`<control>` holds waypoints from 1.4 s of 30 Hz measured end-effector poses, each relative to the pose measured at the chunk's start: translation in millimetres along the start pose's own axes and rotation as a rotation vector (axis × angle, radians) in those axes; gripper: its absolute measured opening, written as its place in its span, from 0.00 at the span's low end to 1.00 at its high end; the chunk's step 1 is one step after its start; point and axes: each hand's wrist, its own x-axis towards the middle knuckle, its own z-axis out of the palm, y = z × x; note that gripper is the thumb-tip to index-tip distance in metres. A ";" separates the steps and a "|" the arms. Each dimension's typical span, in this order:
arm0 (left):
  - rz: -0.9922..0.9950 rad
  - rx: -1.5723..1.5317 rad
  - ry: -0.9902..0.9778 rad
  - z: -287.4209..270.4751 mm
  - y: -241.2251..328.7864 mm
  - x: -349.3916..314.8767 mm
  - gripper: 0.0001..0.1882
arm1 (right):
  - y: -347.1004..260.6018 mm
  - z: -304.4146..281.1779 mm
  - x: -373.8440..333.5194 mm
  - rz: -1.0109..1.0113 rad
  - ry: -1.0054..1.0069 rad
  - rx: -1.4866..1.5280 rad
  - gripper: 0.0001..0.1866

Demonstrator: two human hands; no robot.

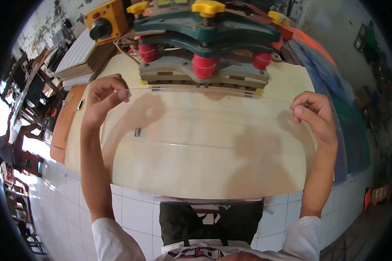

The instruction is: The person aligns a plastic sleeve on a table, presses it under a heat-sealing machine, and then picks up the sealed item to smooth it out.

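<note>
"What's pinched?"
"The left hand (105, 99) and right hand (315, 114) each hold the far edge of a clear sheet (196, 119) between thumb and finger, above the cream board (289, 78), near side of the green clamp frame (204, 35)."
"Step?"
"Positioning, I'd judge; it calls for even tension."
"Containers?"
"None I can make out."

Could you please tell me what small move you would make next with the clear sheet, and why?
I would probably ease the clear sheet slightly toward the machine, both ends pinched. The left hand and right hand grip its far edge, one near each end, and that edge appears to lie just in front of the machine.
</note>
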 end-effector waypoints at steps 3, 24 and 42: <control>-0.012 0.014 0.018 -3.7 -2.8 -0.5 0.08 | 2.5 2.7 1.8 -0.012 -0.021 0.044 0.07; -0.269 -0.051 0.031 0.4 -9.6 1.5 0.07 | 10.7 13.2 3.2 -0.052 0.128 -0.197 0.05; -0.209 -0.075 -0.139 29.2 12.5 -0.4 0.07 | 45.5 -29.3 17.5 0.065 0.069 -0.245 0.14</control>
